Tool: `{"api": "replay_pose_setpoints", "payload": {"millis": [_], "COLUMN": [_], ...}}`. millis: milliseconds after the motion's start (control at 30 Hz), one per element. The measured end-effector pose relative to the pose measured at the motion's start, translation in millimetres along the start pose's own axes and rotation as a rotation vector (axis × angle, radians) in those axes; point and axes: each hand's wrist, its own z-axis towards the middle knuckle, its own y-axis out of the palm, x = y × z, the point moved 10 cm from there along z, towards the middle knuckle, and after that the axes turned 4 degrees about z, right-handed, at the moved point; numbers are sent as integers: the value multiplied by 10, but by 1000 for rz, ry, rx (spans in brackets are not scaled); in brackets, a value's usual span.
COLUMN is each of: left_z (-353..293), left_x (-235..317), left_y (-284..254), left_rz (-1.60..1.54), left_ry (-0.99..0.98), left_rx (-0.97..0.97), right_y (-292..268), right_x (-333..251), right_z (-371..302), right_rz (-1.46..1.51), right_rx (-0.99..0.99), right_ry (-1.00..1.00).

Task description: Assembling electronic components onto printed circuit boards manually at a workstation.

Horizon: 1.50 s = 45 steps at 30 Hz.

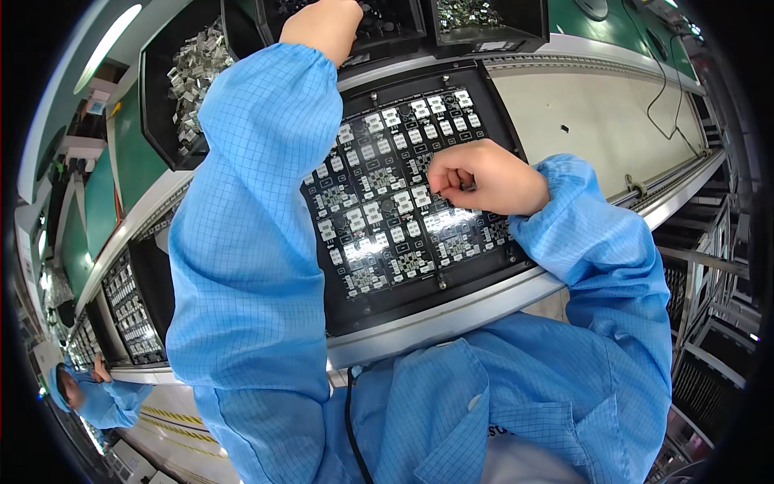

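A black tray holds a panel of circuit boards set with white connectors and small round dark parts. Over the right middle of this panel is my right hand, its fingers curled and thumb and forefinger pinched together close to the boards. Whatever sits in that pinch is too small to make out. My left hand reaches up over a black bin of small dark parts at the far side; its fingers are hidden by the hand itself and the frame's top edge.
A black bin of silvery metal parts stands far left, and another with small shiny pieces far right. Metal rails border the line. A loose dark part and a cable lie right. Another person works at lower left.
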Motion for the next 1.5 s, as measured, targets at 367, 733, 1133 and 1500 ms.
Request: {"api": "replay_pose_setpoints", "payload": {"millis": [367, 733, 1133, 1500], "left_z": [-68, -1219, -1364, -1355], "left_x": [-155, 725, 978, 1160], "left_y": [-272, 312, 161, 23], "left_rz": [-534, -1286, -835, -603], "left_ry": [-80, -3, 200, 341], "left_rx": [209, -215, -53, 18], "right_y": [74, -2132, -1894, -2095], "right_x": [-148, -4, 66, 880], "right_z": [-39, 327, 703, 1136], "right_rz": [-208, -311, -570, -814], "right_rx": [54, 683, 352, 338], "right_ry": [-141, -97, 94, -281]}}
